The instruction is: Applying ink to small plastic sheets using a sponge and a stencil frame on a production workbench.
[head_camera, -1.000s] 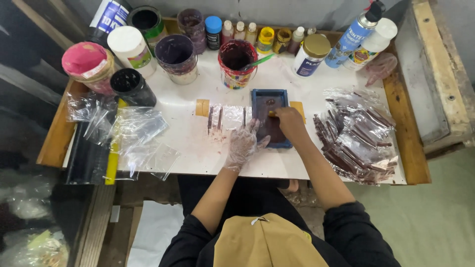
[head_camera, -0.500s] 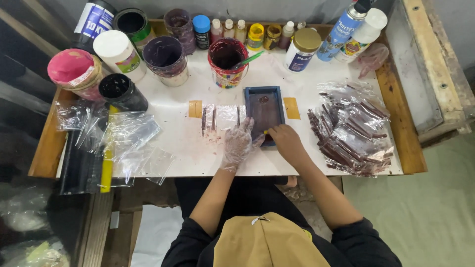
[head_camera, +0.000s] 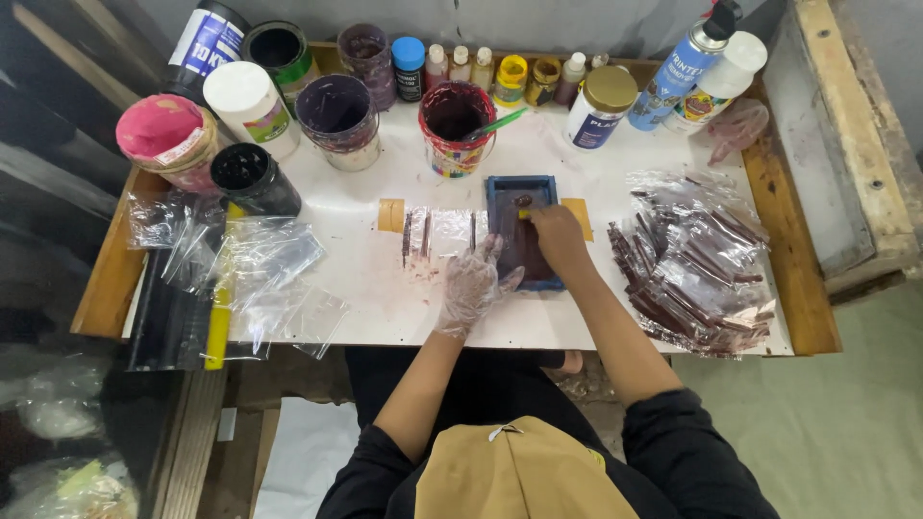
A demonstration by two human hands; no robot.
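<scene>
Small blue screen frame (head_camera: 522, 231) at mid-table, both hands on it.

Right hand (head_camera: 558, 235) closed around a yellow-handled tool on the mesh; gloved left hand (head_camera: 471, 284) flat, fingers spread, bracing the frame's edge. Heap of bagged dark pieces (head_camera: 697, 264) at right seemingly finished; empty clear bags (head_camera: 260, 269) at left seemingly unfilled.

My right grip (head_camera: 558, 235) covers most of the small yellow-handled tool, so I cannot tell its tip from the dark ink in the blue tray (head_camera: 522, 231). My left grip (head_camera: 471, 284) hides the tray's near-left corner. The black tin (head_camera: 213, 38) is cut by the top edge. The bagged dark sticks (head_camera: 692, 269) blur together.
</scene>
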